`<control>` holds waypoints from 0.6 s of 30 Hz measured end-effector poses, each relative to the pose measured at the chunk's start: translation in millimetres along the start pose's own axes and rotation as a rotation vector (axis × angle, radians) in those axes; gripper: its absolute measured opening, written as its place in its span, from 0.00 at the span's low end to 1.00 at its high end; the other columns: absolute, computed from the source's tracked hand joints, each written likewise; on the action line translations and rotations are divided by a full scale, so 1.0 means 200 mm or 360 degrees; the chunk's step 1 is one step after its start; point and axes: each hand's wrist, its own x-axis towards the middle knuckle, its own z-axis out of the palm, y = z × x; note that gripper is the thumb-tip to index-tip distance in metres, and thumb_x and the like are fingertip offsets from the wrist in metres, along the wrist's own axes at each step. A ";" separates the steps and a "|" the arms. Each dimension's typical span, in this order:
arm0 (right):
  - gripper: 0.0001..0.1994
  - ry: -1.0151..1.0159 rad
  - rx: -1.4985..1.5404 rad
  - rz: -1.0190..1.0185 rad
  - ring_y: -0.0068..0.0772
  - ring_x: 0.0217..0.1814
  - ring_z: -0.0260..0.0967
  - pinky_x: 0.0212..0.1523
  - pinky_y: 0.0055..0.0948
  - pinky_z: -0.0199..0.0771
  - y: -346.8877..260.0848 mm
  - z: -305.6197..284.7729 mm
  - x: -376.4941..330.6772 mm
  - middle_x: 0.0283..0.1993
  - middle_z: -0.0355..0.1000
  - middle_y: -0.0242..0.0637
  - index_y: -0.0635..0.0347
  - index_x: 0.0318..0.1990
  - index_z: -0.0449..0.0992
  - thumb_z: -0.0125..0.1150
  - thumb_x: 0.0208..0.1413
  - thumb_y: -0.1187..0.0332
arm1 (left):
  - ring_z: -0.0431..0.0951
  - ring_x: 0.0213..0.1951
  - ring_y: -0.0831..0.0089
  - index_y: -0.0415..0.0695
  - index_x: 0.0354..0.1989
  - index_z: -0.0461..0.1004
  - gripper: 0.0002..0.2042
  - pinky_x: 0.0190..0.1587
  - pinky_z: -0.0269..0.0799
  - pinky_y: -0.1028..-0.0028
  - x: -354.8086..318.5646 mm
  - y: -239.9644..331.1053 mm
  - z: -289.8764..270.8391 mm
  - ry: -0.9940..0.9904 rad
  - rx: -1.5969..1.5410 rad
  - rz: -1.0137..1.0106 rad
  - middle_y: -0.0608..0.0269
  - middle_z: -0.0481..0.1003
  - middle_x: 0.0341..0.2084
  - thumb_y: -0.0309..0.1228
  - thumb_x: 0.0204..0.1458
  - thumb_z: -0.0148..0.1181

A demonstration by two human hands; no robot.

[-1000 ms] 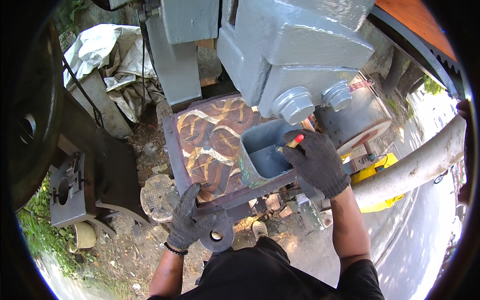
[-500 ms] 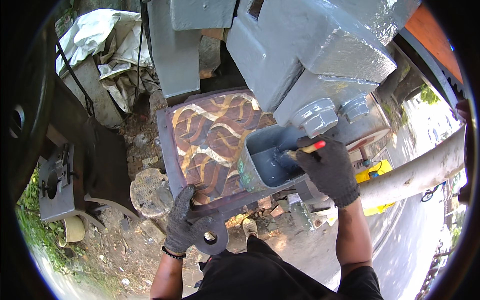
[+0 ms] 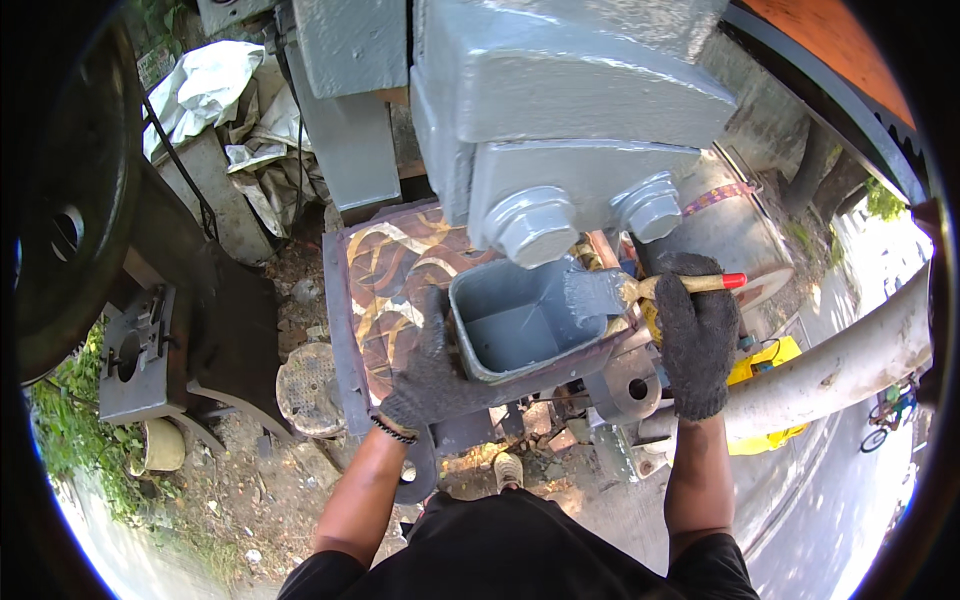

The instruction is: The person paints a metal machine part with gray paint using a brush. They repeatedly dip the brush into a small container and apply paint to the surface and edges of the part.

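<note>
In my gloved right hand is a paintbrush with a pale wooden handle and a red tip. Its wide, grey-coated bristles lie over the right rim of an open grey paint container. Wet grey paint coats the container's inside. My gloved left hand grips the container's left side, fingers pointing away from me; some are partly hidden. Beneath the container is a patterned brown board. Just beyond it, a glossy grey-painted machine part overhangs, with two large bolt heads near its lower edge.
A dark machine frame stands on the left, a round perforated stool top beside it. White sheeting is heaped at the back left. A thick pale pipe slants across the right, over something yellow. Rubble lies below.
My right hand has lifted the paintbrush out of the container to its right rim. My left hand has moved from the board's near edge to the container, which now sits farther left. The view has shifted.
</note>
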 end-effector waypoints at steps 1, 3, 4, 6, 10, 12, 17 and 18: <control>0.11 -0.0008 0.0040 -0.0019 0.33 0.44 0.76 0.48 0.34 0.76 0.03 -0.01 0.01 0.43 0.79 0.40 0.68 0.49 0.78 0.62 0.65 0.70 | 0.61 0.74 0.52 0.37 0.78 0.45 0.64 0.76 0.57 0.58 0.06 0.03 0.03 -0.0062 -0.0137 0.0010 0.45 0.57 0.74 0.43 0.37 0.86; 0.10 0.0009 0.0037 -0.0067 0.34 0.44 0.76 0.49 0.35 0.76 0.10 -0.03 0.03 0.43 0.78 0.41 0.68 0.49 0.77 0.60 0.66 0.70 | 0.64 0.72 0.50 0.37 0.77 0.51 0.59 0.75 0.58 0.58 0.08 0.11 0.04 0.0019 -0.0125 0.0049 0.45 0.63 0.70 0.43 0.38 0.85; 0.10 0.0034 -0.0004 -0.0094 0.36 0.45 0.76 0.49 0.35 0.76 0.13 -0.04 0.04 0.43 0.78 0.41 0.68 0.49 0.77 0.60 0.66 0.70 | 0.64 0.72 0.50 0.37 0.76 0.52 0.59 0.75 0.58 0.58 0.09 0.14 0.05 0.0033 -0.0067 0.0100 0.45 0.63 0.69 0.43 0.38 0.85; 0.12 0.0045 -0.0116 -0.0173 0.42 0.48 0.75 0.50 0.39 0.75 0.20 -0.08 0.05 0.47 0.77 0.43 0.64 0.52 0.77 0.60 0.63 0.72 | 0.65 0.71 0.50 0.37 0.76 0.54 0.58 0.74 0.59 0.58 0.08 0.17 0.06 0.0054 0.0060 0.0140 0.44 0.64 0.69 0.43 0.37 0.85; 0.12 0.0057 -0.0302 -0.0339 0.47 0.53 0.75 0.54 0.42 0.74 0.33 -0.13 0.04 0.52 0.75 0.47 0.65 0.53 0.77 0.58 0.64 0.75 | 0.66 0.71 0.50 0.36 0.77 0.53 0.60 0.73 0.62 0.57 0.04 0.17 0.11 0.0094 0.0342 0.0087 0.44 0.64 0.70 0.46 0.37 0.86; 0.10 0.0078 -0.0457 -0.0453 0.46 0.55 0.75 0.57 0.41 0.75 0.40 -0.14 0.04 0.54 0.75 0.48 0.68 0.51 0.77 0.53 0.69 0.75 | 0.66 0.71 0.50 0.36 0.77 0.52 0.62 0.73 0.63 0.57 0.03 0.15 0.14 0.0151 0.0343 0.0067 0.44 0.64 0.70 0.47 0.37 0.86; 0.12 0.0218 -0.0411 -0.0354 0.40 0.52 0.75 0.55 0.38 0.75 0.55 -0.12 0.05 0.52 0.75 0.44 0.67 0.53 0.77 0.50 0.70 0.74 | 0.65 0.73 0.52 0.35 0.79 0.49 0.65 0.73 0.63 0.58 -0.02 0.15 0.17 0.0268 0.0421 -0.0065 0.44 0.63 0.72 0.50 0.36 0.86; 0.12 0.0157 -0.0353 -0.0225 0.38 0.51 0.75 0.54 0.37 0.76 0.57 -0.11 0.04 0.50 0.76 0.42 0.67 0.53 0.77 0.51 0.69 0.72 | 0.64 0.73 0.53 0.35 0.79 0.48 0.65 0.73 0.62 0.58 -0.03 0.15 0.18 0.0242 0.0452 -0.0088 0.44 0.62 0.72 0.50 0.36 0.85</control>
